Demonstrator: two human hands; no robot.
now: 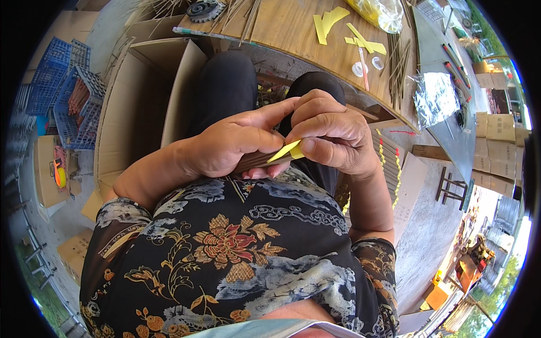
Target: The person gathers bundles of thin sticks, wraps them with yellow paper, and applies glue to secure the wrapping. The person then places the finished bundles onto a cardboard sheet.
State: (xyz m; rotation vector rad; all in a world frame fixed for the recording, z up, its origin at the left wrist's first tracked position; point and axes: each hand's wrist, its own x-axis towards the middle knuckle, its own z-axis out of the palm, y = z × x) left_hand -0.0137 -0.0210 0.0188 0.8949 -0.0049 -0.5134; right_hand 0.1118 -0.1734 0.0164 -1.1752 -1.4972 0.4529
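Above my lap, my left hand [222,141] is closed around a bundle of thin brown sticks [252,162], with its fingertips showing underneath. A bright yellow paper strip [284,151] lies against the end of the bundle, partly folded. My right hand [335,132] pinches that strip between thumb and fingers, close beside the left thumb. Fingers hide much of the bundle, so its full length cannot be seen. More yellow paper strips [329,22] lie on the wooden table [282,31] in front of me.
On the table are loose brown sticks [399,67], small round white caps [359,69], a yellow plastic bag [380,14] and a dark toothed wheel [205,10]. An open cardboard box [129,107] stands at my left, with blue crates [79,121] beyond. Clear crumpled plastic [435,100] lies far right.
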